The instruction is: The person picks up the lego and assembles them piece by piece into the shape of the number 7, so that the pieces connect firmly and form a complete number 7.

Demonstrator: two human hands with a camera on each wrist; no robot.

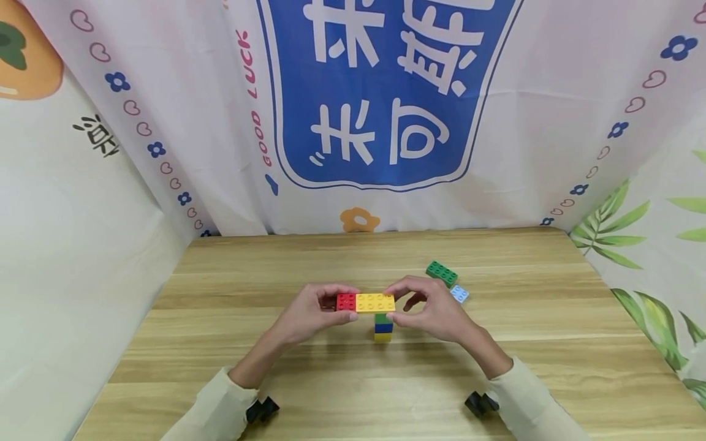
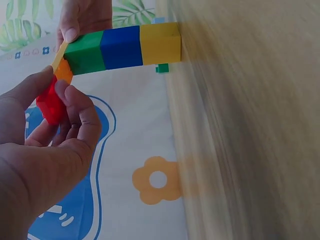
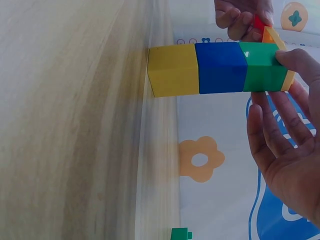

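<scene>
A tower of toy building bricks stands on the table, with a yellow brick (image 2: 160, 43) at the bottom, a blue brick (image 2: 121, 47) in the middle and a green brick (image 2: 86, 51) above. Across its top lies a long yellow brick (image 1: 375, 302), jutting out to the left. My left hand (image 1: 311, 313) pinches a red brick (image 1: 345, 302) against that overhanging end, thumb in front and fingers behind. On the other side, my right hand (image 1: 436, 309) grips the long brick's right end, its thumb overlapping the green brick in the right wrist view.
Behind my right hand, a loose green brick (image 1: 441, 273) and a small light blue brick (image 1: 459, 294) lie on the wooden table (image 1: 248, 257). A printed cloth (image 1: 529, 153) hangs along the table's back edge.
</scene>
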